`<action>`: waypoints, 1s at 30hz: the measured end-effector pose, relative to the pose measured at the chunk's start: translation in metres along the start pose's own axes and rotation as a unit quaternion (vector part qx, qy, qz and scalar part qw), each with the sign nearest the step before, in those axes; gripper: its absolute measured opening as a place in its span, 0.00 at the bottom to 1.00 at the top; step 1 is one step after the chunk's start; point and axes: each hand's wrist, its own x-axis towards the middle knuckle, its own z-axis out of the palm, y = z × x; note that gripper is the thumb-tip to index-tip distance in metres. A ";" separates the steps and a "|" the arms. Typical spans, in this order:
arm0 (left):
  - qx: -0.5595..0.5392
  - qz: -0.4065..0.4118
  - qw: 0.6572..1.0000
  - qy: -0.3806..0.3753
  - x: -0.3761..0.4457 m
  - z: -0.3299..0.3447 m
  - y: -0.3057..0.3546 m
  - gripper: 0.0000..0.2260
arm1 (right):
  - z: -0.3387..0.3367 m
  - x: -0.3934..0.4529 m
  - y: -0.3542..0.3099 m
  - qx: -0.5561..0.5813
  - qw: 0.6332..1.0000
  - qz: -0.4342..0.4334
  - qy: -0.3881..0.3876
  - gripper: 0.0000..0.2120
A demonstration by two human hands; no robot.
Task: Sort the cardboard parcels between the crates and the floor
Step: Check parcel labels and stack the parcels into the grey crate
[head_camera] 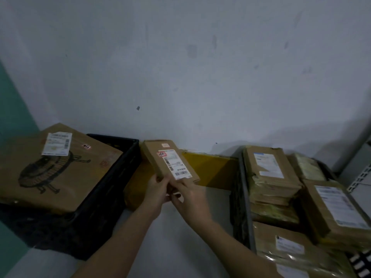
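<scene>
A small flat cardboard parcel [168, 159] with a white shipping label is held up in the middle of the view, between two crates. My left hand [157, 190] grips its near left corner and my right hand [188, 194] pinches its near edge from the right. The black crate [112, 183] on the left carries a large cardboard box [54, 169] with a printed drawing and a label. The dark crate [244, 199] on the right is filled with several stacked, taped cardboard parcels [271, 175].
A yellow padded parcel [212, 169] lies on the floor against the white wall, between the crates and behind the held parcel. Pale floor [180, 247] shows between the crates. A white perforated metal post [361, 175] stands at the far right.
</scene>
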 end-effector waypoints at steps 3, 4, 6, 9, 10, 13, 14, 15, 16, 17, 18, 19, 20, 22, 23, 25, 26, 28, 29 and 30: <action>-0.050 0.001 0.999 -0.010 -0.020 0.002 -0.002 0.10 | -0.025 -0.016 0.003 0.042 0.998 0.029 0.028 0.13; -0.062 0.001 0.998 -0.020 -0.027 0.002 -0.001 0.10 | -0.034 -0.019 0.005 0.053 0.994 0.075 0.053 0.13; -0.070 -0.007 0.997 -0.028 -0.040 0.003 0.002 0.09 | -0.056 -0.020 0.011 0.096 0.972 0.191 0.094 0.16; -0.076 -0.022 0.995 -0.055 -0.057 0.005 0.004 0.10 | -0.087 -0.023 0.016 0.264 0.911 0.311 0.058 0.23; -0.073 -0.024 0.995 -0.063 -0.061 0.006 0.004 0.11 | -0.093 -0.027 0.016 0.313 0.891 0.325 0.046 0.22; -0.066 -0.014 0.995 -0.078 -0.075 0.015 0.003 0.12 | -0.107 -0.039 0.013 0.405 0.845 0.345 0.058 0.16; -0.064 -0.002 0.995 -0.076 -0.079 0.019 0.001 0.12 | -0.111 -0.044 0.012 0.429 0.830 0.352 0.065 0.15; -0.061 0.014 0.996 -0.069 -0.083 0.024 0.000 0.14 | -0.115 -0.047 0.013 0.452 0.813 0.360 0.071 0.15; -0.056 0.031 0.997 -0.053 -0.086 0.028 -0.003 0.16 | -0.118 -0.050 0.013 0.472 0.796 0.372 0.071 0.15; -0.054 0.044 0.997 -0.032 -0.088 0.031 -0.005 0.18 | -0.121 -0.053 0.013 0.489 0.782 0.382 0.062 0.15; -0.051 0.050 0.997 -0.013 -0.089 0.034 -0.006 0.19 | -0.125 -0.055 0.012 0.489 0.779 0.390 0.043 0.15; -0.050 0.052 0.997 0.003 -0.089 0.036 -0.005 0.19 | -0.129 -0.058 0.013 0.465 0.793 0.394 0.023 0.15; -0.049 0.052 0.997 0.014 -0.088 0.037 -0.002 0.17 | -0.134 -0.061 0.016 0.430 0.813 0.392 0.010 0.17; -0.056 0.049 0.997 0.023 -0.084 0.036 0.009 0.11 | -0.146 -0.064 0.027 0.376 0.844 0.381 0.038 0.20; -0.050 0.052 0.997 0.024 -0.082 0.034 0.016 0.08 | -0.154 -0.065 0.034 0.362 0.850 0.376 0.067 0.23; -0.004 0.067 0.998 0.016 -0.077 0.030 0.028 0.03 | -0.169 -0.065 0.046 0.356 0.848 0.374 0.116 0.27; 0.019 0.075 0.997 0.001 -0.074 0.029 0.033 0.04 | -0.175 -0.065 0.050 0.359 0.847 0.372 0.123 0.28; 0.054 0.081 0.994 -0.041 -0.071 0.032 0.040 0.04 | -0.184 -0.066 0.054 0.370 0.852 0.358 0.091 0.27; 0.066 0.082 0.993 -0.058 -0.071 0.036 0.042 0.05 | -0.187 -0.068 0.054 0.377 0.855 0.349 0.067 0.26; 0.073 0.084 0.991 -0.068 -0.070 0.041 0.044 0.06 | -0.189 -0.069 0.054 0.388 0.854 0.343 0.052 0.24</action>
